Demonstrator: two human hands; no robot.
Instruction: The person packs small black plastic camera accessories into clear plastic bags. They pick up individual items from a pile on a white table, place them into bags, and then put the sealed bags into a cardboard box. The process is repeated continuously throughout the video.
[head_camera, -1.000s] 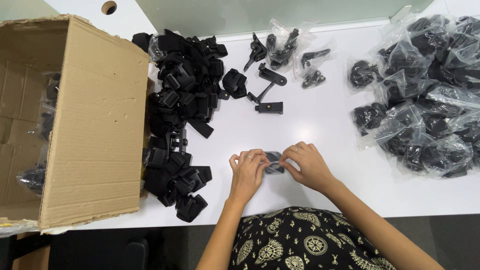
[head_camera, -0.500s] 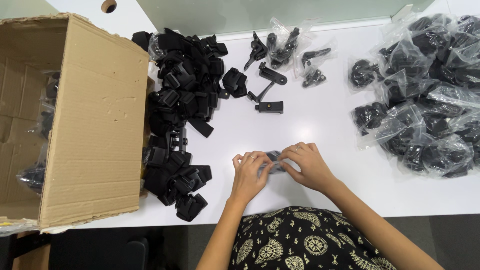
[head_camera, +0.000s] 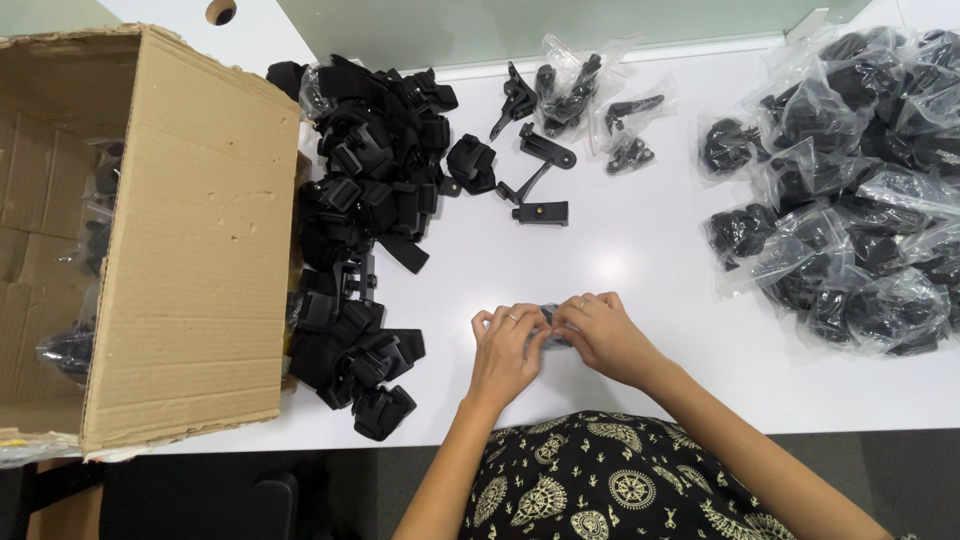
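Closest to the person, above the patterned black and cream garment (head_camera: 590, 480), both hands meet on the white table (head_camera: 640, 290); the left hand (head_camera: 505, 352) and the right hand (head_camera: 598, 335) are each curled around one small clear plastic bag (head_camera: 546, 330), pinching it between fingertips, and the bag sits just off the table's near edge, mostly hidden by the fingers, so its contents cannot be told; left of the hands lies a long heap of black straps and buckles (head_camera: 365, 230), running from the near edge toward the far side and touching an open cardboard box (head_camera: 190, 240) tipped on its side; past the hands, mid-table, rests a black hinged bracket (head_camera: 540, 195); farther still are a few small clear bags with black parts (head_camera: 590, 100); to the right, well apart from the hands, a large pile of bagged black items (head_camera: 860, 190) spreads to the table's edge
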